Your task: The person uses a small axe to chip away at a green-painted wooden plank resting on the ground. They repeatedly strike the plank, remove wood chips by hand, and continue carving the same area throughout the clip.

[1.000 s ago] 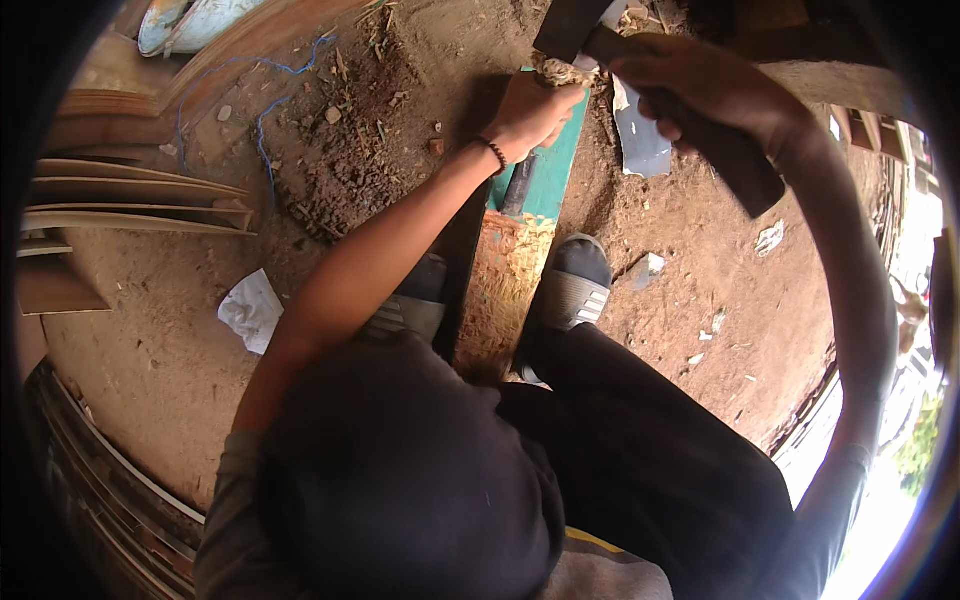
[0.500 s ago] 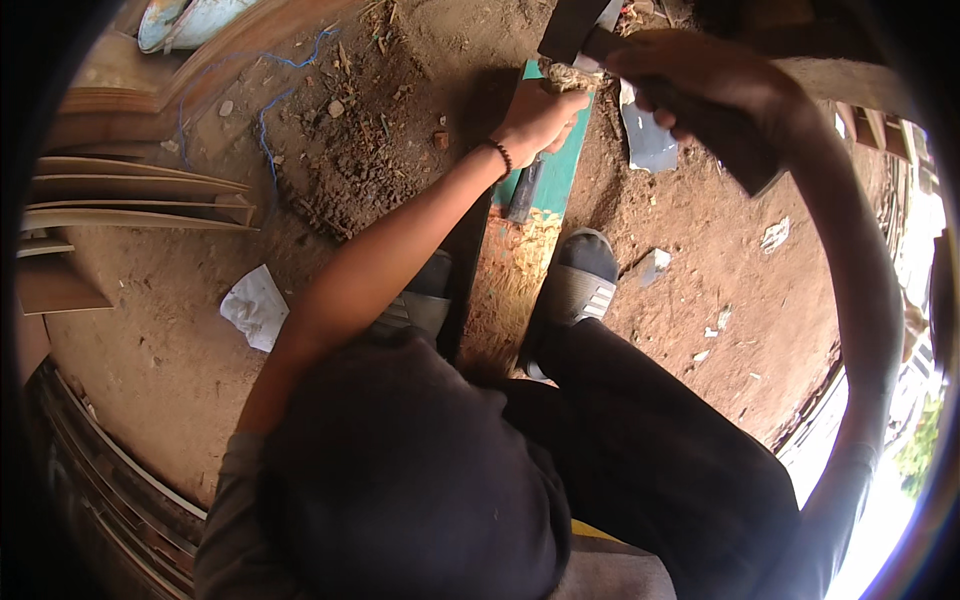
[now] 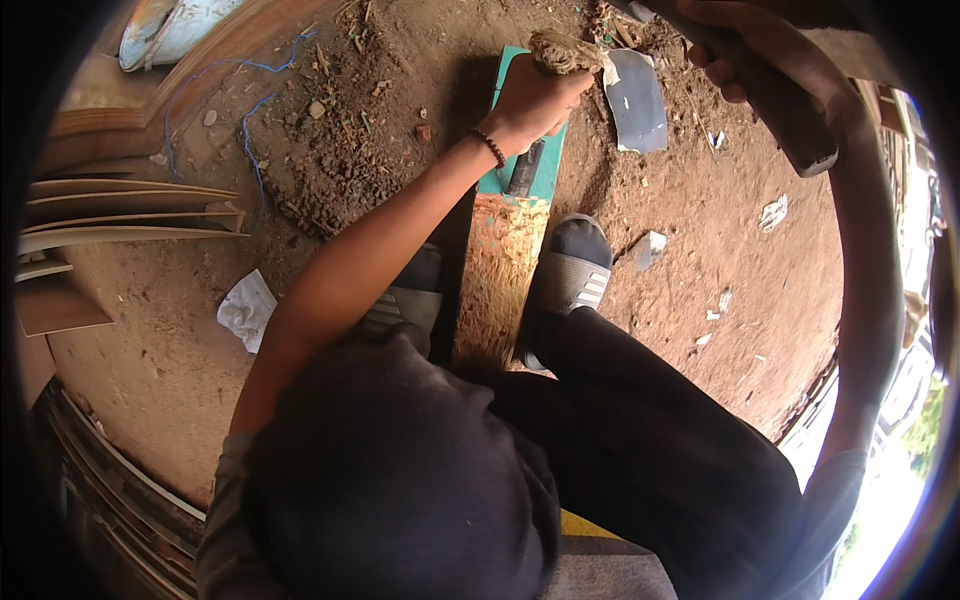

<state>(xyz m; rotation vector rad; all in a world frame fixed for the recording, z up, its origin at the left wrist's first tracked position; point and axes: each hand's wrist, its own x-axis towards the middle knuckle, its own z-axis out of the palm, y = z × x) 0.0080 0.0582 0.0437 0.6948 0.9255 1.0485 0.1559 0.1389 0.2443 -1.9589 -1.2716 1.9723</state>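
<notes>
Currently | left hand (image 3: 541, 104) grips frayed-topped chisel (image 3: 523, 172), tip at green paint's (image 3: 543, 184) edge on board (image 3: 498, 280) between feet (image 3: 576, 272) | right hand (image 3: 785, 45) clasps dark-handled tool (image 3: 792, 122), well apart | advisable: low blade angle, square strikes.

Rough woodworking workshop: dirt floor (image 3: 740, 270), stacked boards (image 3: 130, 213), partly stripped green plank (image 3: 504, 245), scattered debris (image 3: 345, 170).

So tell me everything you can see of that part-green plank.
The plank looks wooden and long. Its far stretch is painted green; its near stretch is bare, yellowish and reddish, with a rough, chipped face. It runs lengthwise between the feet. The left hand covers part of the green, and a tool's dark blade seems to rest there, near the paint's edge.
</notes>
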